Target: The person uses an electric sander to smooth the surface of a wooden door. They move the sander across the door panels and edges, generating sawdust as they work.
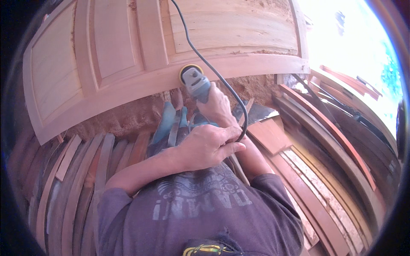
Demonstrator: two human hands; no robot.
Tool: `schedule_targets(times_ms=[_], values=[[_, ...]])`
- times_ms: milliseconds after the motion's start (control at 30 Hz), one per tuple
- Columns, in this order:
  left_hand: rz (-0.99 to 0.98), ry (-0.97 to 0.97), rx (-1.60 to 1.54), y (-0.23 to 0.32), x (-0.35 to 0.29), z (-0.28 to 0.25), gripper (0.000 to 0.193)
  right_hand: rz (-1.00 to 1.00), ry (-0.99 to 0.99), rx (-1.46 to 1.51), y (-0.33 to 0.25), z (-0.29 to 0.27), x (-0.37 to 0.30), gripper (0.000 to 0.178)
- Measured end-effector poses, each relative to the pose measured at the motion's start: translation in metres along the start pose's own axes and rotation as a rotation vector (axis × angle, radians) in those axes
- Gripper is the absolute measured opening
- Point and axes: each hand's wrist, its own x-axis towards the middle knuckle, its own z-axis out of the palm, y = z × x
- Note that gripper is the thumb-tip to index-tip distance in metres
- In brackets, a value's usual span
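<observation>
My right hand (pixel 216 106) is wrapped round the body of a blue-grey angle grinder (pixel 197 86). Its round, yellow-edged disc (pixel 185 71) meets the near rail of a panelled wooden door (pixel 128 99), which lies across the upper part of the head view. My left hand (pixel 212 144) crosses over my right wrist. A dark power cord (pixel 225 81) curves down from the top and passes between the thumb and fingers of that hand, which are closed on it. The underside of the disc is hidden.
Reddish sawdust (pixel 115 121) lies heaped under the door's near edge. Long timber strips (pixel 79 187) are stacked at the left, with more boards (pixel 316 192) at the right. A short wooden board (pixel 270 135) rests near my right forearm. Bright light washes out the upper right.
</observation>
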Motion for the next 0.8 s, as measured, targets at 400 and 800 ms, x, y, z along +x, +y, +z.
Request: schedule_targets(times_ms=[400,800], values=[[-0.031,0.0,0.032,0.002,0.042,0.012,0.029,0.252,0.143,-0.063,0.126,-0.073,0.008,0.067],[-0.315,0.006,-0.147,0.018,0.115,0.054,0.029,0.37,0.292,-0.011,0.252,-0.18,0.029,0.067]])
